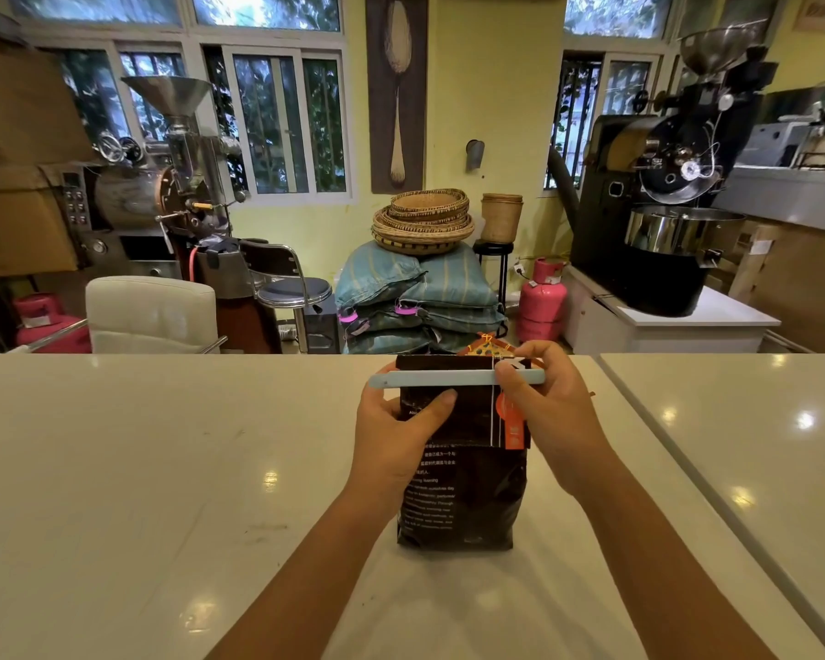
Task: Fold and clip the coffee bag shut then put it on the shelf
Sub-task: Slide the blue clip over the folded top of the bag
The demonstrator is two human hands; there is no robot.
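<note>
A dark brown coffee bag point(467, 497) with white print and an orange label stands upright on the white table point(163, 469), its top folded over. A long pale blue clip point(429, 379) lies across the folded top. My left hand point(396, 435) grips the bag's upper left side, thumb pressed on the front just below the clip. My right hand point(548, 412) pinches the clip's right end, fingers over the top edge of the bag.
A second white counter point(758, 445) adjoins on the right across a narrow seam. Beyond the table stand a white chair point(151, 312), coffee roasters point(663, 197), stacked sacks with baskets point(420, 288) and pink gas cylinders point(541, 302). No shelf is in view.
</note>
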